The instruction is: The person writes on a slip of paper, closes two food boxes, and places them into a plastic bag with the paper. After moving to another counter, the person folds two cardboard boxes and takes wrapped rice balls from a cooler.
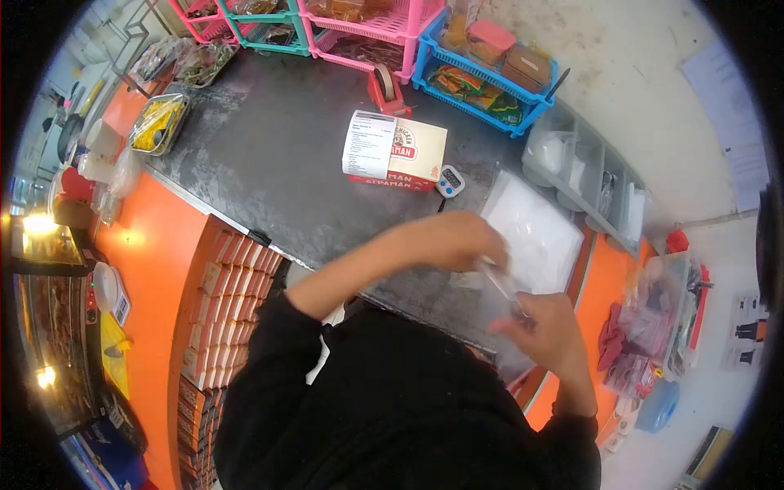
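My left hand reaches across to the right side of the dark counter, its fingers closed on one edge of a clear plastic bag. Lower and to the right, my right hand pinches the same bag; the fingers there are somewhat blurred. Beneath and behind both hands lies a stack of white translucent plastic bags. A closed food box with a printed receipt on top stands farther back on the counter. Beside it is a small white-and-blue digital timer.
A red tape dispenser stands behind the box. Pink shelves and a blue rack line the back, with a divided grey organizer at right. A tray of yellow packets sits far left, above stacked flat boxes.
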A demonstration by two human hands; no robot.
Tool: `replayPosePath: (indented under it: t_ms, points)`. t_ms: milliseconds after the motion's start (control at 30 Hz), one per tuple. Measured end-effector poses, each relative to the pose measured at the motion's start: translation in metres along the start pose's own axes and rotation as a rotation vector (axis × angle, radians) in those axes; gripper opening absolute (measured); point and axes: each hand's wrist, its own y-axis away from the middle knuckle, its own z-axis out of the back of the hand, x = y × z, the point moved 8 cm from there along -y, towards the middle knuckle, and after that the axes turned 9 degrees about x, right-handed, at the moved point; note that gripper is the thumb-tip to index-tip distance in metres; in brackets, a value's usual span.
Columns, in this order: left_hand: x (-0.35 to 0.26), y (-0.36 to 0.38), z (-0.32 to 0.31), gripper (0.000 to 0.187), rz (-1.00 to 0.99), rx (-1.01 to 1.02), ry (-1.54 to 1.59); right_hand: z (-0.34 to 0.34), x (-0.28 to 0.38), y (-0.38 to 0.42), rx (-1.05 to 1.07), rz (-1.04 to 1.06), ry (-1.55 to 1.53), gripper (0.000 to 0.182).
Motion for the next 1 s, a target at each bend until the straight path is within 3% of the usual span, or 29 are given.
replayPosePath:
  t_ms: [67, 100, 133, 167, 233, 267, 333, 367, 433, 467, 533, 567, 633, 667, 700, 767, 800, 833, 867, 900, 933, 967, 1000]
  points:
    - [0.013, 0.054, -0.002, 0.017, 0.124, 0.163, 0.238, -0.009, 0.027, -0.007, 0.18, 0.144, 0.047, 0.03]
    - [0.008, 0.077, -0.011, 0.019, 0.1, 0.348, 0.526, -0.01, 0.023, -0.017, 0.172, 0.139, 0.048, 0.03]
    - [-0.002, 0.093, -0.021, 0.022, 0.073, 0.534, 0.815, -0.03, 0.021, -0.027, 0.356, 0.291, -0.186, 0.033]
    - [-0.002, 0.095, -0.03, 0.022, 0.066, 0.539, 0.815, -0.05, 0.019, -0.031, 0.54, 0.441, -0.427, 0.036]
    - [0.016, 0.101, -0.063, 0.04, 0.157, 0.093, 1.118, -0.068, -0.057, -0.054, 0.037, -0.015, -0.901, 0.043]
    - [0.027, 0.11, -0.083, 0.049, 0.206, -0.144, 1.25, -0.078, -0.068, -0.058, 0.036, -0.017, -0.904, 0.043]
    - [0.051, 0.133, -0.092, 0.067, 0.298, -0.638, 1.462, -0.095, -0.079, -0.069, 0.138, -0.067, -1.268, 0.054]
    - [0.051, 0.131, -0.094, 0.067, 0.3, -0.632, 1.463, -0.097, -0.074, -0.069, 0.133, -0.068, -1.271, 0.054]
    - [0.008, 0.113, -0.069, 0.065, -0.383, -0.603, 1.988, -0.098, -0.069, -0.06, 0.088, -0.187, -1.175, 0.06]
    - [-0.002, 0.117, -0.056, 0.065, -0.381, -0.606, 1.997, -0.098, -0.067, -0.058, 0.092, -0.195, -1.178, 0.06]
    - [-0.016, 0.126, -0.03, 0.054, -0.136, -0.519, 1.682, -0.092, -0.071, -0.054, 0.022, -0.228, -1.065, 0.06]
    - [-0.017, 0.13, -0.024, 0.054, -0.133, -0.517, 1.688, -0.099, -0.079, -0.056, 0.023, -0.233, -1.069, 0.06]
    - [-0.004, 0.139, -0.053, 0.035, 0.485, -0.239, 1.354, -0.108, -0.104, -0.062, -0.116, -0.222, -0.782, 0.055]
    - [-0.001, 0.141, -0.054, 0.023, 0.46, -0.332, 1.437, -0.113, -0.108, -0.067, -0.114, -0.224, -0.781, 0.055]
    - [0.01, 0.145, -0.067, 0.023, 0.462, -0.332, 1.435, -0.117, -0.104, -0.08, -0.035, -0.188, -0.726, 0.047]
    - [0.027, 0.154, -0.088, 0.019, 0.225, -0.492, 1.638, -0.131, -0.096, -0.107, 0.042, -0.151, -0.678, 0.04]
    - [0.023, 0.153, -0.09, 0.019, 0.23, -0.489, 1.639, -0.116, -0.09, -0.119, -0.228, -0.082, -0.548, 0.033]
    - [0.032, 0.166, -0.082, 0.018, 0.465, -0.642, 1.261, -0.099, -0.074, -0.119, -0.497, -0.01, -0.408, 0.028]
    - [0.034, 0.18, -0.068, 0.017, 0.674, -0.764, 0.858, -0.099, -0.059, -0.118, -0.5, -0.01, -0.414, 0.028]
    - [0.032, 0.178, -0.067, 0.017, 0.675, -0.758, 0.85, -0.081, -0.034, -0.102, -0.638, -0.031, -0.379, 0.026]
    - [0.033, 0.179, -0.077, 0.015, 0.65, -0.864, 1.175, -0.067, -0.014, -0.084, -0.772, -0.053, -0.344, 0.024]
    - [0.033, 0.18, -0.089, 0.014, 0.614, -0.963, 1.508, -0.087, -0.006, -0.083, -0.551, -0.059, -0.589, 0.024]
    - [0.038, 0.176, -0.1, 0.021, 0.544, -0.843, 1.553, -0.109, 0.006, -0.08, -0.321, -0.059, -0.823, 0.023]
